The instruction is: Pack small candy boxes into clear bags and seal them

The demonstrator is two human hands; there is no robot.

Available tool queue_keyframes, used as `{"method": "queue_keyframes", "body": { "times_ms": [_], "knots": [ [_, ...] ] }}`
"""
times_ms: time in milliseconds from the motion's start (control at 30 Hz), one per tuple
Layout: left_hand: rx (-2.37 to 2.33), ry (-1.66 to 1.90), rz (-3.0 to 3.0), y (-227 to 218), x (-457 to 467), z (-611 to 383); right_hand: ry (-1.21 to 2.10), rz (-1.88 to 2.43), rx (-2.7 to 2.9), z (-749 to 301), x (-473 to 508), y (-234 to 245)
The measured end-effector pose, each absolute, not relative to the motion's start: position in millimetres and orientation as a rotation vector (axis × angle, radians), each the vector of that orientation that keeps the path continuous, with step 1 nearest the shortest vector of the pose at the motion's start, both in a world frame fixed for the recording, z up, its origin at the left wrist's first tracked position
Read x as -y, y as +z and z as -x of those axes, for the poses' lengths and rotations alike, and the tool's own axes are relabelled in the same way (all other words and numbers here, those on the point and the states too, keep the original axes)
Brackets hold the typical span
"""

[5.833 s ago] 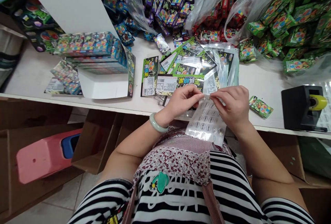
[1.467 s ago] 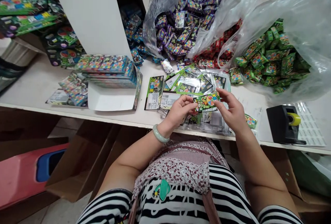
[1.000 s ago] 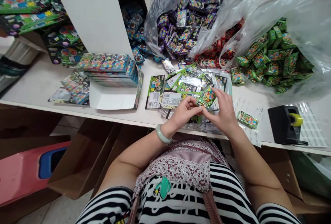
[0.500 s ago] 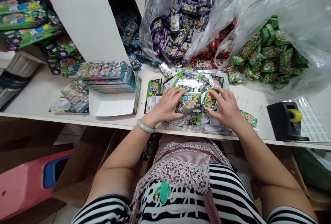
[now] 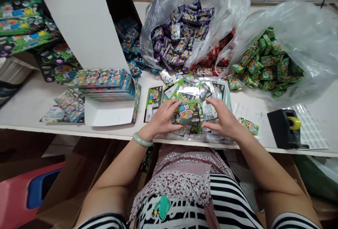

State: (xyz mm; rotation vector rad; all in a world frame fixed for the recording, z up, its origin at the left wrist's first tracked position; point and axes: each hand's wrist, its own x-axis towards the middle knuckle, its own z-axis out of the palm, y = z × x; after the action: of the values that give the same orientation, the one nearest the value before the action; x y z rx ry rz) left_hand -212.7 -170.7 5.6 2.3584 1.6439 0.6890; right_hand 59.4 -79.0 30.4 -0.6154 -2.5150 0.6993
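My left hand (image 5: 161, 119) and my right hand (image 5: 221, 120) rest on a heap of clear-fronted green and black packets (image 5: 196, 93) at the near edge of the white table (image 5: 34, 98). Between them lies one green and black printed packet (image 5: 186, 113). The left fingers curl round its left edge and hold it. The right fingers lie spread over the clear bags beside its right edge. A jade-coloured bangle (image 5: 142, 140) circles my left wrist. One small green pack (image 5: 249, 125) lies loose just right of my right hand.
Clear plastic bags of purple packs (image 5: 179, 38), red packs (image 5: 213, 60) and green packs (image 5: 266, 67) fill the back. An open white display box (image 5: 108, 91) stands at left, with blue packs behind it. A black tape dispenser (image 5: 285, 128) and a sticker sheet (image 5: 311, 130) lie right. Cardboard boxes and a pink stool sit below.
Earlier my hands held a sticker sheet, then a small green pack. They have since dropped to the heap, the small pack is gone from my right fingers, and a printed packet lies under my left hand.
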Motion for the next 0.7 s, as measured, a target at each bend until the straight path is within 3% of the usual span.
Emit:
{"method": "queue_keyframes", "body": {
  "times_ms": [200,333,533,700],
  "knots": [
    [-1.619,0.746,-2.365,3,167,217,0.725,0.518,2.569,-43,56,52],
    [-1.681,0.704,-2.419,0,167,223,0.527,0.878,2.278,-28,-49,92],
    [-1.721,0.608,-2.409,-1,171,225,-0.080,1.549,2.241,8,-235,140],
    [-1.745,0.611,-2.357,-6,172,232,-0.108,1.829,2.280,32,-318,133]
  ]
}}
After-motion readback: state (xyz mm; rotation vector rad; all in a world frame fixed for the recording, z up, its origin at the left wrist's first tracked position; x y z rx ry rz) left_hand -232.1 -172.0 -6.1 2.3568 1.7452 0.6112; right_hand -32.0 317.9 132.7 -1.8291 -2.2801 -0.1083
